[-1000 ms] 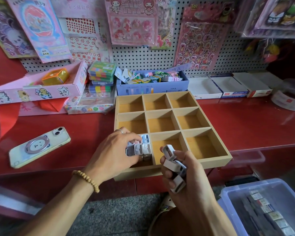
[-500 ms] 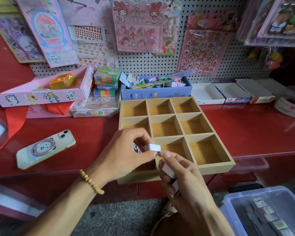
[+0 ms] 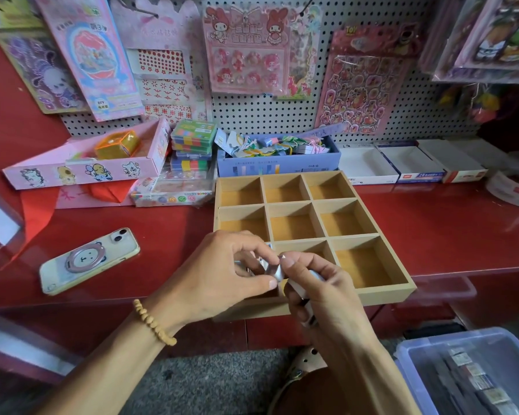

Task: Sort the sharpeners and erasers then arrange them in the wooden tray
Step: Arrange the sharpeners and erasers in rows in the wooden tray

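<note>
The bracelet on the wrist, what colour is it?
The bracelet on the left wrist is light tan, made of small round beads. The head view shows it clearly.

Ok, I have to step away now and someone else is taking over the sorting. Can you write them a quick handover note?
Left hand: pinching a small white piece over the wooden tray's near-left compartment.
Right hand: holding a few more small white pieces; fingertips also on the pinched one.
Done: some pieces seem to sit in the near-left compartment, mostly hidden by the hands.
Left: the other eight compartments show nothing; more stock waits in the plastic bin at lower right.
</note>
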The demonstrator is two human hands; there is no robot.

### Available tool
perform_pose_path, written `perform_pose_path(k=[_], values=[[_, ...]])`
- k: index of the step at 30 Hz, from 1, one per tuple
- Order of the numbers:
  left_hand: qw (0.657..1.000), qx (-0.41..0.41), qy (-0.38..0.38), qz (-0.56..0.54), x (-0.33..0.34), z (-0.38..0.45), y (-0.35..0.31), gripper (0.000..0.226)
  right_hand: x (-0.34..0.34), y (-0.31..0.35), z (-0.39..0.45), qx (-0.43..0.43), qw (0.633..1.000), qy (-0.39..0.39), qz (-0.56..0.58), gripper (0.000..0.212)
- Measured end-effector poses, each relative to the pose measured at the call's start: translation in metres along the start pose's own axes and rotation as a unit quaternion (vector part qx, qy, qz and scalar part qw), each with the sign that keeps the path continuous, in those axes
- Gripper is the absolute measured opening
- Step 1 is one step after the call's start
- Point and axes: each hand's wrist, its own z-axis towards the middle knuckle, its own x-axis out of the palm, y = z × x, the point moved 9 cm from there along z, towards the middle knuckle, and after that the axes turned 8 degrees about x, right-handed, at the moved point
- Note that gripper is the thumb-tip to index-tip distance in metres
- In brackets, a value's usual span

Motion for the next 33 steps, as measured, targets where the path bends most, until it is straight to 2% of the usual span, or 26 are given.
perform_pose_path(k=[4, 7, 10, 12, 15, 18, 21, 25, 28, 29, 31, 33], values=[[0.997, -0.011, -0.019, 0.076, -0.011, -0.001, 0.001, 0.034, -0.002, -0.002, 0.002, 0.004, 1.0, -0.012, 0.016, 0.01], [0.98, -0.029, -0.032, 0.192, -0.027, -0.005, 0.009, 0.032, -0.007, -0.006, 0.001, 0.031, 0.994, -0.017, 0.108, 0.015], [0.966, -0.052, -0.019, 0.254, -0.035, -0.01, 0.021, 0.031, -0.005, -0.008, -0.001, 0.036, 0.983, 0.005, 0.182, 0.032], [0.959, -0.065, -0.008, 0.277, -0.035, -0.013, 0.027, 0.033, -0.005, -0.012, -0.002, 0.042, 0.984, 0.01, 0.174, 0.04], [0.949, -0.065, 0.008, 0.31, -0.029, -0.013, 0.028, 0.035, -0.005, -0.018, -0.001, 0.055, 0.989, 0.009, 0.135, 0.035], [0.946, -0.057, 0.017, 0.32, -0.022, -0.01, 0.028, 0.031, -0.004, -0.019, -0.004, 0.051, 0.989, 0.028, 0.136, 0.031], [0.941, -0.047, 0.026, 0.334, -0.017, -0.007, 0.031, 0.028, -0.007, -0.019, -0.007, 0.036, 0.989, 0.034, 0.14, 0.038], [0.937, -0.042, 0.031, 0.346, -0.013, -0.004, 0.039, 0.035, -0.009, -0.023, -0.008, 0.025, 0.987, 0.056, 0.147, 0.035], [0.935, -0.052, 0.034, 0.348, -0.011, -0.005, 0.046, 0.042, -0.006, -0.02, -0.01, 0.0, 0.992, 0.078, 0.103, 0.061], [0.936, -0.052, 0.032, 0.346, -0.011, -0.005, 0.047, 0.041, -0.007, -0.019, -0.01, -0.006, 0.993, 0.076, 0.092, 0.056], [0.95, -0.049, 0.006, 0.307, -0.014, -0.007, 0.044, 0.027, -0.01, -0.017, -0.01, -0.015, 0.994, 0.065, 0.088, 0.037], [0.984, -0.068, -0.048, 0.157, -0.02, -0.008, 0.04, 0.009, -0.011, -0.014, -0.008, -0.031, 0.995, 0.058, 0.077, 0.036]])
